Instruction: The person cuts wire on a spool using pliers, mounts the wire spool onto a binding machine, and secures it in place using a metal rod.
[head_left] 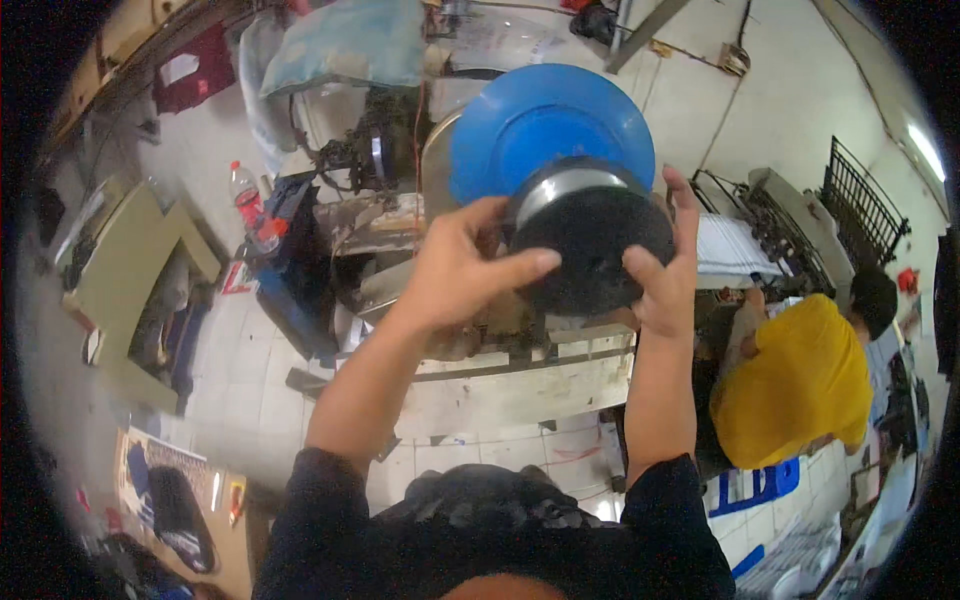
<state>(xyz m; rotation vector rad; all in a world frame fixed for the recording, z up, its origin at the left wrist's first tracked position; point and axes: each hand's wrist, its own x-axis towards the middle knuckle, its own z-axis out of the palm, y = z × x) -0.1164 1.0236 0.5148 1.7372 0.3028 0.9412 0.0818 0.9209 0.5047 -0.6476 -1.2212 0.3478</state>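
Observation:
Both my hands hold up a spool-like round piece point(595, 250) with black discs and a shiny silver band between them. My left hand point(465, 265) grips its left edge, thumb across the black face and fingers behind. On the right side, my right hand point(665, 285) clasps the rim with the thumb on the face and one finger pointing up. Directly behind the piece is a large blue round dish-shaped disc point(490, 140), partly covered by it. Beneath my hands runs a worn workbench or machine frame point(510, 390).
A dark machine point(365, 150) stands beyond my left hand, near a bottle with a red label point(246, 195). A person in a yellow shirt point(795, 385) sits at the right beside a blue stool point(755, 490). A wooden table point(235, 530) holds dark items at lower left.

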